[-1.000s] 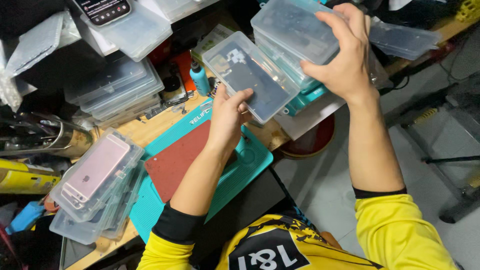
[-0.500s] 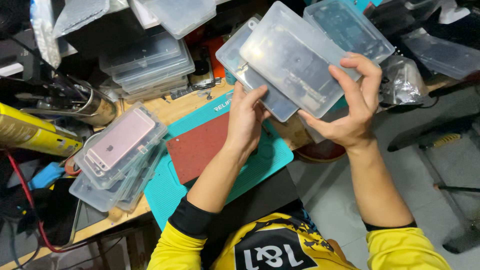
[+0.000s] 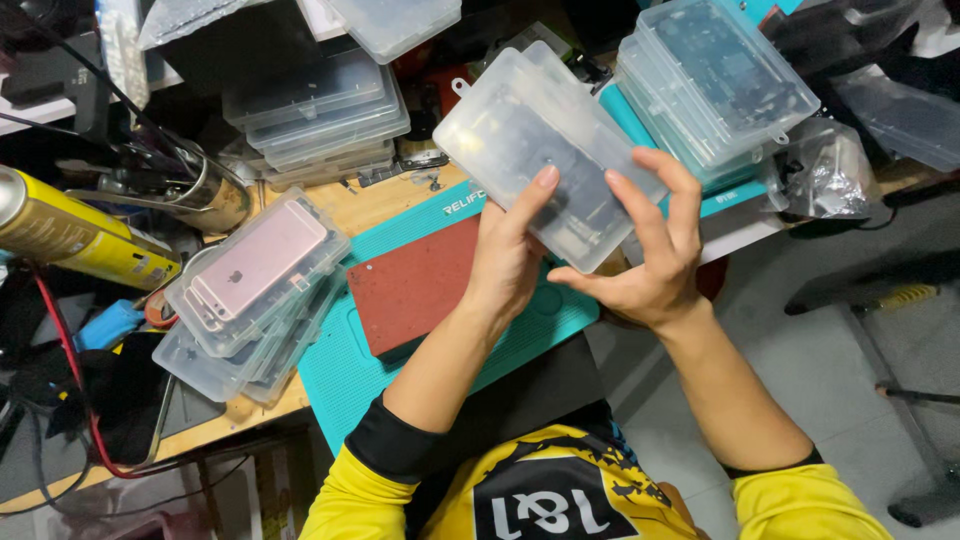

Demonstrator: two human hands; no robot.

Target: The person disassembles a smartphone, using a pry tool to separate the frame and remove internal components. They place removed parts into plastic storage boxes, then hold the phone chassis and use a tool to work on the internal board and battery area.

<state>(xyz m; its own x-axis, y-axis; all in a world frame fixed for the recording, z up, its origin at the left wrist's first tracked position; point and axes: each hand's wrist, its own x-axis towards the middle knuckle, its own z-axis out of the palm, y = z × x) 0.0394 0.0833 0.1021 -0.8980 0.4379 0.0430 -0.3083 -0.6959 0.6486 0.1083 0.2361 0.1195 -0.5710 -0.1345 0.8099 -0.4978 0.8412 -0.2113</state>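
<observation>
Cluttered workbench below us, with a teal mat (image 3: 440, 370). Our left hand (image 3: 505, 265) and right hand (image 3: 650, 265) both grip a small stack of frosted plastic cases (image 3: 540, 150), held above the mat. Smooth, translucent lids (dark contents inside) could slide apart, we judge, since only fingertips pinch the edges.

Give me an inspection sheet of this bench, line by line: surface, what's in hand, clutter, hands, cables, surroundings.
Surface: wooden bench with a teal mat and a red pad on it.
Job's things: frosted plastic cases, stacked, held above the mat.
Clutter: pink phone on a case pile, yellow can, more case stacks.
Hands: left hand and right hand both grip the cases.
Cables: red cable at the bench's left edge.
Surroundings: grey floor.
</observation>
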